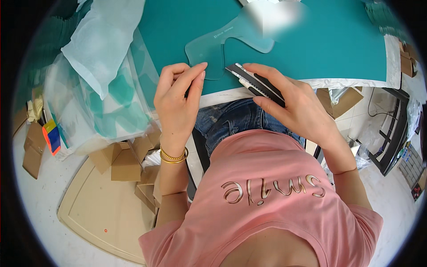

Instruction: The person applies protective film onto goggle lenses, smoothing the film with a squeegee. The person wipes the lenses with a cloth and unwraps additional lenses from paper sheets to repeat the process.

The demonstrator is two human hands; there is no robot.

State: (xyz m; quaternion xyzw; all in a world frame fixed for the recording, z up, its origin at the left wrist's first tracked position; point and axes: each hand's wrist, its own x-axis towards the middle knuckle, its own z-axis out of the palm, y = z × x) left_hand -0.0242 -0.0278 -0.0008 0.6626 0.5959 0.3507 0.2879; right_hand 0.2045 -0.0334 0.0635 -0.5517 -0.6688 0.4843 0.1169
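Observation:
My right hand [291, 94] grips a black and silver utility knife [257, 82], its tip pointing left toward a clear sheet. The clear, branching, curved-edged sheet [205, 50] lies on the green mat [320, 49], with small pale print along one arm. My left hand [180, 86] is closed in a pinch at the sheet's near left edge, thumb against forefinger. Whatever the pinch holds is too small to make out; something dark shows between the curled fingers. The two hands are apart, near the table's front edge. Gold bracelets circle my left wrist.
Translucent bags [104, 40] and clear packaging with green pieces [120, 104] lie at the left. Cardboard boxes [126, 164] stand below them, beside a beige panel [102, 213]. At right are a black frame [393, 131] and a keyboard [411, 167]. A blurred white patch covers the mat's far part.

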